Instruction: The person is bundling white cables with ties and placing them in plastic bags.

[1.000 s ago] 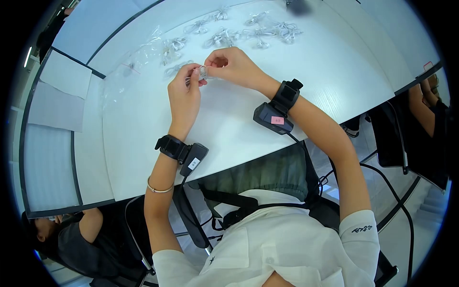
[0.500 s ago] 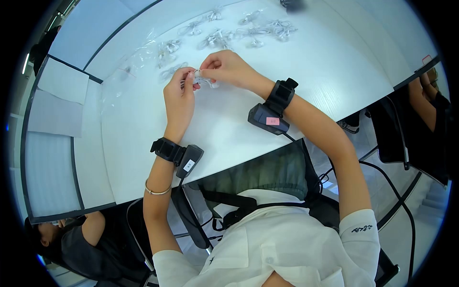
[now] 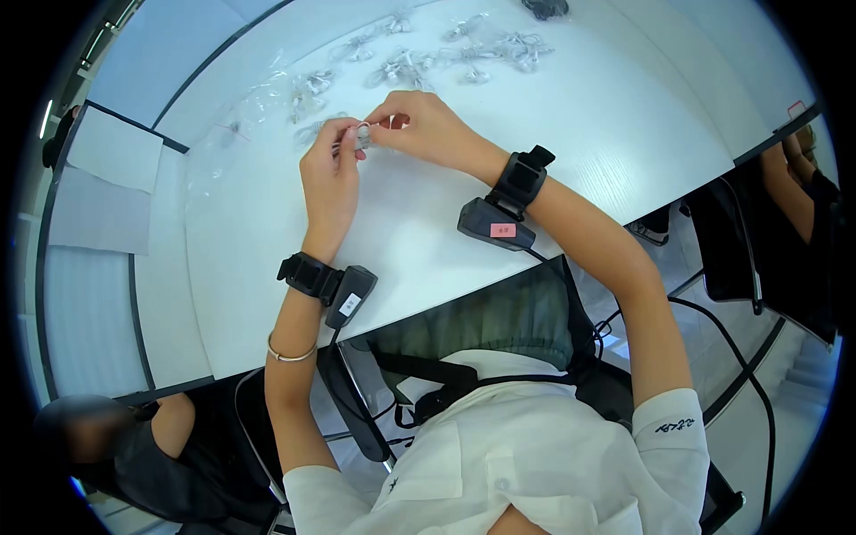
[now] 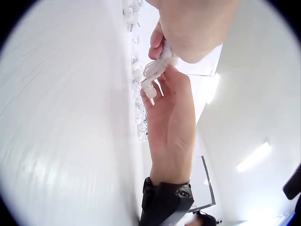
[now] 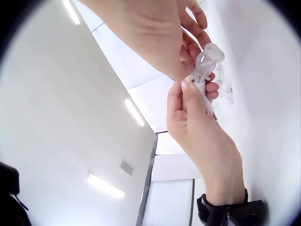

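Observation:
A bundle of white wired earphones (image 5: 200,87) is between the two hands, above the white table. Its cable is wound tightly round its own middle, with a pale earbud (image 5: 214,52) at one end and a gold-tipped plug (image 5: 215,115) at the other. My left hand (image 3: 330,183) grips the wound middle between thumb and fingers, the thumb pressed along the coils. From the other side my right hand (image 3: 430,127) pinches a bit of the cable at the windings; its fingertips are partly hidden in both wrist views.
Several more white earphone bundles (image 3: 401,68) lie spread over the far part of the table (image 3: 571,169). Clear plastic bags (image 3: 254,102) lie at the left, by the partition (image 3: 94,205). A dark object (image 3: 546,9) sits at the far edge. Another person sits at lower left.
Both hands have shifted slightly left in the head view while staying together. The loose loops that showed below the fingers half a second ago are now mostly hidden.

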Demonstrator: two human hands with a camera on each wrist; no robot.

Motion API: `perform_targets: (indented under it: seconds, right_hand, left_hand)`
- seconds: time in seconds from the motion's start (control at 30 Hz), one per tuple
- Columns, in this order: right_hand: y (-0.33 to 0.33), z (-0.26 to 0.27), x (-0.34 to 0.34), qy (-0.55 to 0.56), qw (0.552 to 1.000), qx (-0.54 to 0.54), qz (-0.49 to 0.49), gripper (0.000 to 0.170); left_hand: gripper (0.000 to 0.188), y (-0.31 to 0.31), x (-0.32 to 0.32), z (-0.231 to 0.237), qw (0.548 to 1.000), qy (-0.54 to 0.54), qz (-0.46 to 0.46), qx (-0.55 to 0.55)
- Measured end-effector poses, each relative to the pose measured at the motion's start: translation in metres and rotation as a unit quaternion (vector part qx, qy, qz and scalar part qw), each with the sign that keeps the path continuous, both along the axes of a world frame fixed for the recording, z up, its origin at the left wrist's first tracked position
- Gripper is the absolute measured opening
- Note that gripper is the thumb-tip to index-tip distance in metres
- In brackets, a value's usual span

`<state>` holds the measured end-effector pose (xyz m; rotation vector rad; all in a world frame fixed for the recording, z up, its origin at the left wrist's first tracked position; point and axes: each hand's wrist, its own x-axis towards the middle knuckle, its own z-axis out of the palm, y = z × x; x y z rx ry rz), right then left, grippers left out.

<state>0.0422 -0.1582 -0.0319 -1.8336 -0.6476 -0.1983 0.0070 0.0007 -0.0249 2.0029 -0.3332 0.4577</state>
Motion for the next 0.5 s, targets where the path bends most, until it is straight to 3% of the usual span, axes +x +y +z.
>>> perform_targets:
  seconds: [0.1, 0.5]
  right_hand:
    - [-0.0032, -0.0023, 0.005, 0.011, 0.999, 0.019, 0.03, 0.024]
    - [-0.0022, 0.0043, 0.0009, -0.04, 0.998, 0.046, -0.002, 0.014]
  left_hand:
    - [0.015, -0.0007, -0.0001, 0.0023, 1.0, -0.001, -0.01, 0.001]
    - [0.016, 0.0017, 0.004, -0.0014, 0.993, 0.027, -0.048, -0.108]
